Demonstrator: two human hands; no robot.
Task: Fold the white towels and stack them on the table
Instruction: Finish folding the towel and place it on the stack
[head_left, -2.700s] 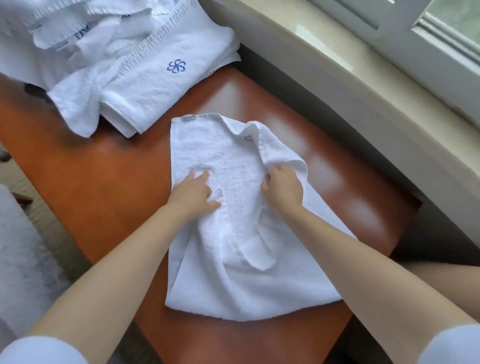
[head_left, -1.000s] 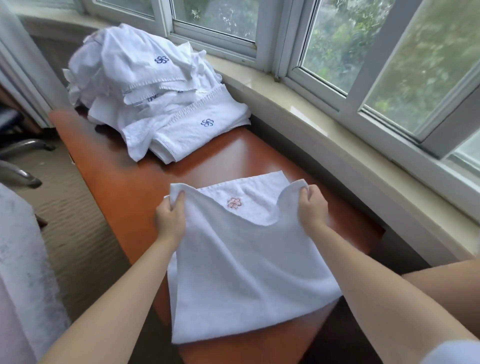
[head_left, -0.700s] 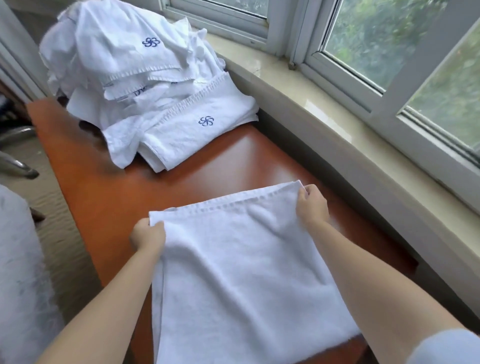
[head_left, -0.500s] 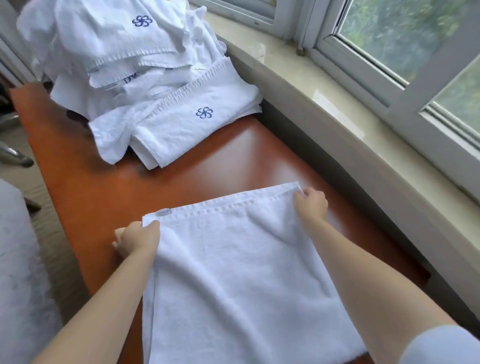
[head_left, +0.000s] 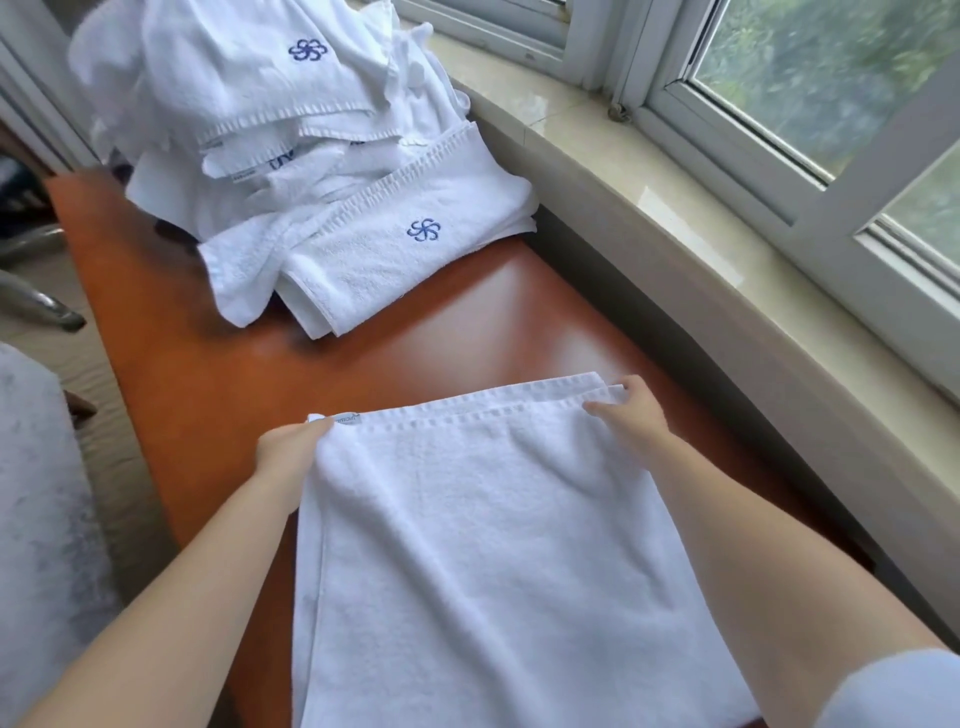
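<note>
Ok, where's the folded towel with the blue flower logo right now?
In the head view, the folded towel lies far on the table, against the towel pile's near edge, beside the windowsill.

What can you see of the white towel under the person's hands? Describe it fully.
The white towel is terry cloth with a ribbed hem, doubled so two edges nearly meet at its far end. It lies flat on the orange-brown table. The left hand grips its far left corner by a small label; the right hand holds the far right.
</note>
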